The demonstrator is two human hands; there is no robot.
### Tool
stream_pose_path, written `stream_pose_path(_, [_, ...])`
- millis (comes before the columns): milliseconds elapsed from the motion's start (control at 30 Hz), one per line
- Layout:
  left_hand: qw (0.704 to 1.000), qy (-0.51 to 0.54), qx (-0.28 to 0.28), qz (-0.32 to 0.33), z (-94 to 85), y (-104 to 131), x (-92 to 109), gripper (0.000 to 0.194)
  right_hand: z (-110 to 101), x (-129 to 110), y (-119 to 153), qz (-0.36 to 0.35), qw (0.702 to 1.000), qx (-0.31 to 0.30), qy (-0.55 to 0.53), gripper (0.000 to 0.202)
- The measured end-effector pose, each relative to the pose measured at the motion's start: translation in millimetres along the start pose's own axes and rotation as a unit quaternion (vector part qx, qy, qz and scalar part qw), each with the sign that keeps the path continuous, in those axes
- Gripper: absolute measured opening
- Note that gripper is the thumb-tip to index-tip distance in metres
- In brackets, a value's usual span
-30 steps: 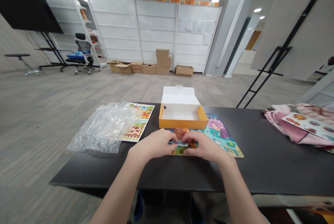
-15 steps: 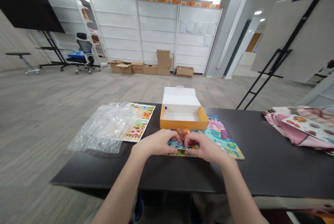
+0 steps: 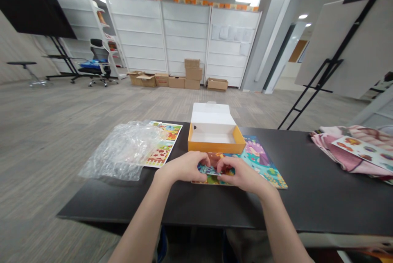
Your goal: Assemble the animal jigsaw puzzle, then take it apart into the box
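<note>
Over a brightly printed flat picture board [image 3: 260, 158] on the black table, my two hands face each other with curled fingers. Between them is a small flat card [image 3: 211, 170] with a blue and white pattern and a pale near edge; its exact kind is unclear. My left hand [image 3: 186, 167] is closed at the card's left side, its thumb low. At the right side, the bent fingers and thumb of my right hand [image 3: 238, 171] close on it. Just beyond my hands stands an orange box [image 3: 216, 147], white inside, its lid raised. My fingers hide part of the board.
Crumpled clear plastic wrap [image 3: 119, 152] lies at the table's left, overlapping an animal picture sheet [image 3: 162, 150]. On the right, pink cloth [image 3: 334, 154] carries a sticker-like sheet [image 3: 365, 152]. The table's near edge [image 3: 129, 219] runs below my forearms. A whiteboard stand [image 3: 325, 70] rises beyond.
Both hands stay almost in place around the small card. My left thumb has shifted slightly left. The box, board and plastic wrap have not moved.
</note>
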State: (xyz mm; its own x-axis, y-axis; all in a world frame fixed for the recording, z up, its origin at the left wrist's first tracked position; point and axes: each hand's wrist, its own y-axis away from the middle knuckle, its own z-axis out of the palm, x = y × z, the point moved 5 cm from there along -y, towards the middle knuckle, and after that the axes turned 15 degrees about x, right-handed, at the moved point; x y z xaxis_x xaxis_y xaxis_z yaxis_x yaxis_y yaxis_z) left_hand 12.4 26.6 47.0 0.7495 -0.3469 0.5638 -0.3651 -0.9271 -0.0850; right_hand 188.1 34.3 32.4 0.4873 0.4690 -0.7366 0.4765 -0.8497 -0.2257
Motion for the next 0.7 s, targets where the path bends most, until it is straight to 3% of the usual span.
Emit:
stream_pose_path(133, [1.000,-0.001,0.022,0.014,-0.6,-2.5,-1.0,0.035,-0.6,1.1,-0.4,-0.004,1.000,0.008,0.000,0.007])
stream_pose_path(400, [0.997,0.042,0.060,-0.001,-21.8,5.4,-2.8,0.032,1.9,6.7,-0.9,-0.016,1.000,0.001,0.016,0.013])
stream_pose_path(600, [0.994,0.079,0.056,0.049,1.5,-1.5,19.9,0.025,4.1,12.8,-1.6,0.006,1.000,0.012,-0.009,0.017])
stream_pose_path(700, [0.995,0.059,0.056,0.054,13.3,-5.8,22.2,0.021,3.7,13.8,-2.9,0.016,1.000,0.023,0.000,0.022])
